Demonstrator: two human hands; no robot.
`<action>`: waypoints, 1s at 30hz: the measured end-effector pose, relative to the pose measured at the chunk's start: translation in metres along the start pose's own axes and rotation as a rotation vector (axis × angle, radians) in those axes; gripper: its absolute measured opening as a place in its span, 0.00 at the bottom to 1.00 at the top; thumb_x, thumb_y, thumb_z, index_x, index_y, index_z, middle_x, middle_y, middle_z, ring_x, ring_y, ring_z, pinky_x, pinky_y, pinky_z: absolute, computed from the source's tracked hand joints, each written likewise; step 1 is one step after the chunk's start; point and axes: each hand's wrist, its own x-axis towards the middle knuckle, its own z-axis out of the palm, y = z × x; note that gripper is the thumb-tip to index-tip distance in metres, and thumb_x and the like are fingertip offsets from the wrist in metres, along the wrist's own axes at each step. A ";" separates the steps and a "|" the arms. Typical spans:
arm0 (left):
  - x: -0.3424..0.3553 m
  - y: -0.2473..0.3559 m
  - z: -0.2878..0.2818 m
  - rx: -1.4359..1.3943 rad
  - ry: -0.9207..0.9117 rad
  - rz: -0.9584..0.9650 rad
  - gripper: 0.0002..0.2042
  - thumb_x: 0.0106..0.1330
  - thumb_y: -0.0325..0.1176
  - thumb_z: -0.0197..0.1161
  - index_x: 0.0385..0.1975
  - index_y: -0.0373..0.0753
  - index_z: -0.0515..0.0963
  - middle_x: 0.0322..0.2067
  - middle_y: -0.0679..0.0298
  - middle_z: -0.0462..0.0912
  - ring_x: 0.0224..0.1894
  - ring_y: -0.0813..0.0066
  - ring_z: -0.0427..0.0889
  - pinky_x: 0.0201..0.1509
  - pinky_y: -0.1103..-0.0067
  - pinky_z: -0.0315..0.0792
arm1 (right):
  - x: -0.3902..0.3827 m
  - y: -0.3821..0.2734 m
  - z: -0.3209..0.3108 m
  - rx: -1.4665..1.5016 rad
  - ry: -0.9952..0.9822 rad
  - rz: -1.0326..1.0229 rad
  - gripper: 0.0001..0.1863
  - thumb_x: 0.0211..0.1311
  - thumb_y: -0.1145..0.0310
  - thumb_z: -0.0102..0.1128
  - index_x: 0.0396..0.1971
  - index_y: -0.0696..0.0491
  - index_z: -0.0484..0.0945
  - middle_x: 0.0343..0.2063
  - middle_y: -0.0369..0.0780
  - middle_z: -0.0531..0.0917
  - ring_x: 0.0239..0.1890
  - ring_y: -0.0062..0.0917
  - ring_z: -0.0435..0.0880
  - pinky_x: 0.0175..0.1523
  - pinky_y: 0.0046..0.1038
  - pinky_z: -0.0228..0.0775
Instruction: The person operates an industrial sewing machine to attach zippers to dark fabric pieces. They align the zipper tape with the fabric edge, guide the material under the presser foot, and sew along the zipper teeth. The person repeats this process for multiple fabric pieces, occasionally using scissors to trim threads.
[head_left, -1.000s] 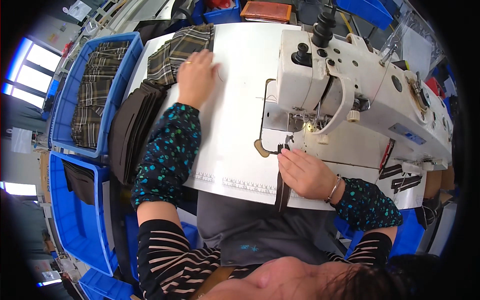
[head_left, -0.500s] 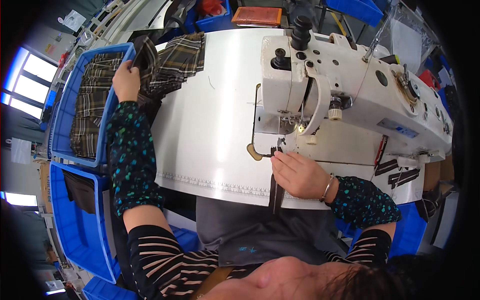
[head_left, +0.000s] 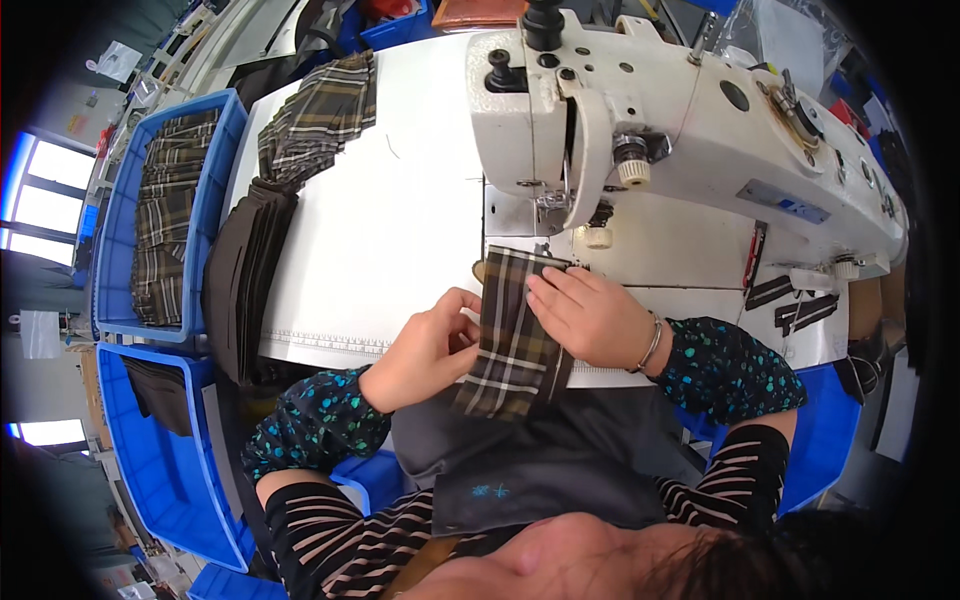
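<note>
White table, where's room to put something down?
The widest patch of white table, bare but for a thread, lies between the dark cloth stack and the sewing machine. It's crowded near the left hand, right hand and plaid piece, and around the dark strips.

Teal-speckled black oversleeves (head_left: 735, 375), a black top (head_left: 335, 520) with pale stripes, dark grey apron (head_left: 560, 470), a silver bangle (head_left: 652, 345)

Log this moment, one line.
left hand: at left edge of plaid strip | right hand: on plaid strip | sewing machine: beyond plaid strip

Plaid strip (head_left: 505, 355), right fingers (head_left: 562, 298) on top, left fingers (head_left: 456, 302) at edge, sewing machine (head_left: 690, 125)
</note>
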 end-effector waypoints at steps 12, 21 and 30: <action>0.072 0.022 0.011 0.687 0.146 0.393 0.07 0.54 0.26 0.66 0.31 0.40 0.76 0.24 0.60 0.82 0.29 0.54 0.85 0.33 0.62 0.77 | -0.004 0.022 0.003 -0.023 -0.044 0.200 0.12 0.56 0.68 0.62 0.40 0.56 0.82 0.39 0.40 0.84 0.44 0.32 0.85 0.54 0.33 0.79; 0.073 0.013 0.016 0.817 0.286 0.595 0.34 0.49 0.23 0.67 0.63 0.37 0.77 0.61 0.63 0.80 0.51 0.57 0.77 0.53 0.65 0.73 | -0.006 0.024 -0.004 0.009 -0.263 0.218 0.18 0.61 0.70 0.60 0.51 0.55 0.83 0.59 0.40 0.83 0.52 0.31 0.87 0.45 0.32 0.81; 0.071 0.012 0.016 0.974 0.247 0.604 0.33 0.54 0.29 0.68 0.64 0.35 0.76 0.64 0.62 0.78 0.59 0.59 0.76 0.57 0.66 0.70 | -0.004 0.026 0.003 -0.114 0.016 0.191 0.14 0.54 0.70 0.64 0.42 0.55 0.84 0.39 0.35 0.86 0.36 0.25 0.83 0.43 0.28 0.78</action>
